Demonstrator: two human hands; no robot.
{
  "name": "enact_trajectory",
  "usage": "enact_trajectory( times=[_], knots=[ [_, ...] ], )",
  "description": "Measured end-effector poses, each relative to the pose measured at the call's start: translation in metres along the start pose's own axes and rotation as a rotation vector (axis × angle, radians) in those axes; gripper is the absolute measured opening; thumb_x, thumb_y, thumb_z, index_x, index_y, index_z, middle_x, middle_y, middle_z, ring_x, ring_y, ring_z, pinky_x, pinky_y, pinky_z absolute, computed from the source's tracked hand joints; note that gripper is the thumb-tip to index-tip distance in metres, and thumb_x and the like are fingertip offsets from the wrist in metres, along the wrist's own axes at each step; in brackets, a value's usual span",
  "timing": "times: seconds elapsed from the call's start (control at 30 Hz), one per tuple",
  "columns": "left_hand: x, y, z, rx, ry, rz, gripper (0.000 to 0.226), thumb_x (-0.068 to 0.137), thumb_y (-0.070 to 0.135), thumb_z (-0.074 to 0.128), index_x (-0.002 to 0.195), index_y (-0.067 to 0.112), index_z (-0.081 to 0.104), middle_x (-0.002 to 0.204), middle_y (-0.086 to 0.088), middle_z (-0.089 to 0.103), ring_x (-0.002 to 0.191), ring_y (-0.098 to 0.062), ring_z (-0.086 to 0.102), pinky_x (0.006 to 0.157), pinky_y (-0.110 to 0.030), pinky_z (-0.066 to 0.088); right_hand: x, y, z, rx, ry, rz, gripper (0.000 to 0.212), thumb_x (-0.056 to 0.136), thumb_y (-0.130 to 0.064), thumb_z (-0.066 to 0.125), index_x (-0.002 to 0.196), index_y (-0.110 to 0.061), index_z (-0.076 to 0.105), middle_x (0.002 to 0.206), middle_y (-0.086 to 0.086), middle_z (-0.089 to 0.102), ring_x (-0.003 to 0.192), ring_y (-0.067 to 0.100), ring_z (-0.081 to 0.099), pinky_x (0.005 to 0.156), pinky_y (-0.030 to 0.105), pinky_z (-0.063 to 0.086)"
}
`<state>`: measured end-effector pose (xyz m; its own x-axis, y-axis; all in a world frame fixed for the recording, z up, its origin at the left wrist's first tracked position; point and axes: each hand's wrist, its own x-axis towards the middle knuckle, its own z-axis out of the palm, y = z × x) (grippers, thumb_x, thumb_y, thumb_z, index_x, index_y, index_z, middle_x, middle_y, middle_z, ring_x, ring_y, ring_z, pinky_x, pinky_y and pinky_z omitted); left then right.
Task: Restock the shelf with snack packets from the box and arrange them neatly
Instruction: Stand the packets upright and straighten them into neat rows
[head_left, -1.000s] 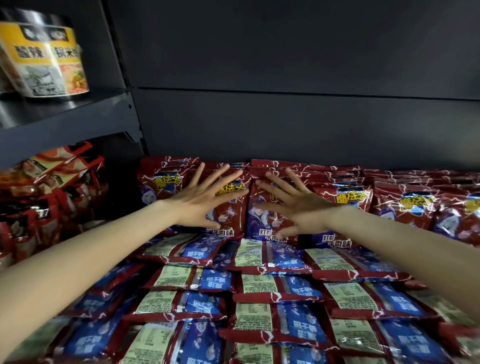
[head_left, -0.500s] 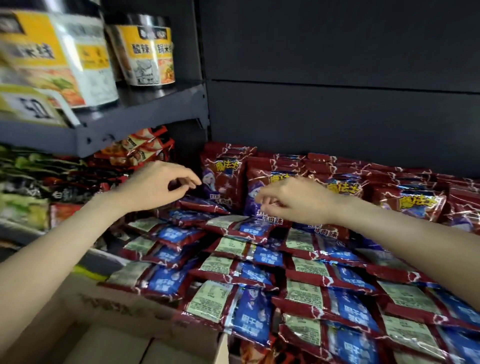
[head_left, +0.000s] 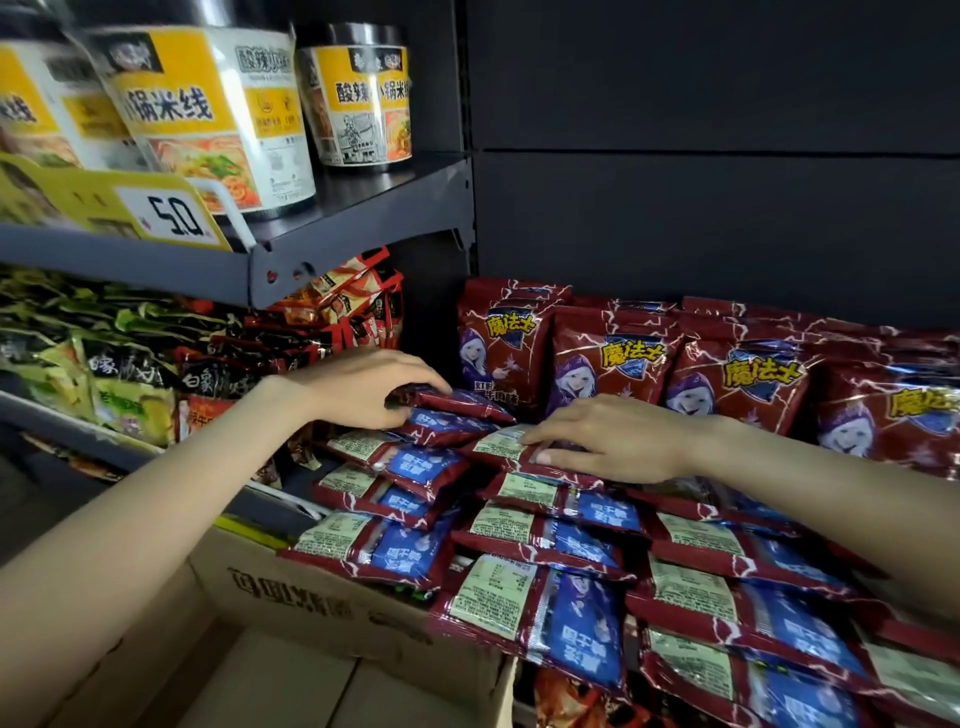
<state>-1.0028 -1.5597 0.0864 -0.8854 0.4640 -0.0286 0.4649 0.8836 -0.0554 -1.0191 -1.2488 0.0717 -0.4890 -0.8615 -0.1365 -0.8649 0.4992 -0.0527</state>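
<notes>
Nearest, the cardboard box (head_left: 322, 613) stands open at lower left below the shelf edge; what can be seen of its interior shows no packets, though much of it is out of view. Beyond it, flat snack packets (head_left: 540, 597) lie label-side down in overlapping rows across the shelf (head_left: 275, 512), reaching its front lip. Restocking therefore appears largely done, and what remains is judged to be mostly straightening the rows. Farther in, the left hand (head_left: 363, 387) curls its fingers over the edge of a flat packet (head_left: 457, 402) at the left end of the back flat row and seems to grip it. Just beside it, the right hand (head_left: 608, 439) rests palm down on the neighbouring packet (head_left: 506, 444), fingers nearly straight, thumb at its near edge, pressing rather than pinching. Behind both hands, upright packets (head_left: 618, 364) stand face-forward in a row against the dark back panel. At far upper left, noodle cups (head_left: 218, 119) sit on a higher shelf behind a price tag (head_left: 171, 213).
</notes>
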Motion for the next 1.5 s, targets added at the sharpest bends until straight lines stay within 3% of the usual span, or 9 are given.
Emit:
enact_trajectory(
  times=[0.27,0.43,0.57,0.7,0.87,0.97,1.1,1.3,1.5],
  knots=[
    [0.028,0.024,0.001,0.186,0.395,0.207,0.029,0.086,0.038,0.059,0.106,0.02,0.069,0.096,0.005,0.073,0.084,-0.014,0.069,0.09,-0.032,0.045,-0.003,0.003,0.0,-0.059,0.054,0.005,0.052,0.097,-0.055,0.025,0.142,-0.032,0.038,0.134,-0.007,0.053,0.123,0.013,0.046,0.106,0.033,0.034],
    [0.07,0.041,-0.005,0.138,0.479,0.199,0.033,0.09,0.036,0.058,0.115,0.016,0.065,0.101,-0.001,0.072,0.086,-0.022,0.068,0.089,-0.035,0.047,-0.007,0.021,-0.003,-0.19,0.209,0.099,0.052,0.096,-0.054,0.031,0.142,-0.031,0.037,0.141,-0.005,0.044,0.128,0.015,0.041,0.102,0.032,0.041],
    [0.106,0.043,-0.003,0.01,0.335,0.081,0.045,0.098,0.039,0.044,0.14,0.024,0.038,0.132,0.0,0.054,0.108,-0.022,0.059,0.094,-0.037,0.044,-0.006,0.041,-0.009,-0.33,0.299,0.188,0.046,0.095,-0.044,0.045,0.139,-0.032,0.043,0.149,-0.001,0.034,0.139,0.021,0.025,0.113,0.038,0.021],
    [0.125,0.038,0.005,0.083,0.096,0.026,0.085,0.085,0.058,0.055,0.149,0.032,0.004,0.147,-0.006,0.029,0.133,-0.025,0.035,0.11,-0.042,0.026,-0.003,0.053,-0.016,-0.415,0.328,0.244,0.044,0.086,-0.04,0.059,0.127,-0.024,0.059,0.14,0.006,0.049,0.135,0.028,0.036,0.114,0.051,0.016],
    [0.124,0.034,0.011,0.128,0.177,0.047,0.104,0.079,0.037,0.073,0.149,0.031,-0.003,0.143,-0.008,0.03,0.13,-0.025,0.036,0.107,-0.033,0.031,-0.006,0.06,-0.014,-0.442,0.289,0.285,0.053,0.096,-0.047,0.04,0.146,-0.031,0.033,0.156,0.001,0.021,0.146,0.022,0.006,0.116,0.049,-0.01],
    [0.123,0.026,0.006,0.172,0.135,0.07,0.11,0.075,0.034,0.077,0.149,0.033,-0.005,0.13,-0.004,0.035,0.113,-0.02,0.046,0.096,-0.029,0.039,-0.004,0.063,-0.011,-0.466,0.215,0.284,0.055,0.096,-0.049,0.036,0.148,-0.033,0.025,0.158,0.001,0.01,0.146,0.021,-0.003,0.115,0.051,-0.012],
    [0.132,0.023,0.006,0.139,0.165,0.107,0.118,0.072,0.04,0.078,0.149,0.03,-0.011,0.126,-0.002,0.033,0.107,-0.011,0.033,0.095,-0.023,0.027,-0.001,0.066,-0.01,-0.451,0.191,0.285,0.056,0.095,-0.05,0.038,0.147,-0.036,0.022,0.159,0.001,0.003,0.146,0.021,-0.007,0.115,0.052,-0.011],
    [0.14,0.019,0.014,0.243,0.44,0.207,0.124,0.06,0.053,0.081,0.15,0.02,0.003,0.151,-0.007,0.017,0.137,-0.021,0.019,0.112,-0.042,0.01,-0.001,0.073,-0.005,-0.551,0.221,0.272,0.067,0.094,-0.051,0.04,0.151,-0.028,0.015,0.16,0.003,0.003,0.147,0.023,0.0,0.115,0.05,-0.009],
    [0.123,0.02,0.034,0.331,0.286,0.204,0.117,0.076,0.072,0.054,0.149,0.01,-0.014,0.157,-0.008,-0.019,0.144,-0.02,-0.017,0.115,-0.05,-0.01,-0.003,0.089,0.008,-0.584,0.168,0.293,0.08,0.09,-0.063,0.015,0.151,-0.011,0.008,0.158,0.007,0.005,0.146,0.022,0.003,0.115,0.045,0.004]
  ],
)
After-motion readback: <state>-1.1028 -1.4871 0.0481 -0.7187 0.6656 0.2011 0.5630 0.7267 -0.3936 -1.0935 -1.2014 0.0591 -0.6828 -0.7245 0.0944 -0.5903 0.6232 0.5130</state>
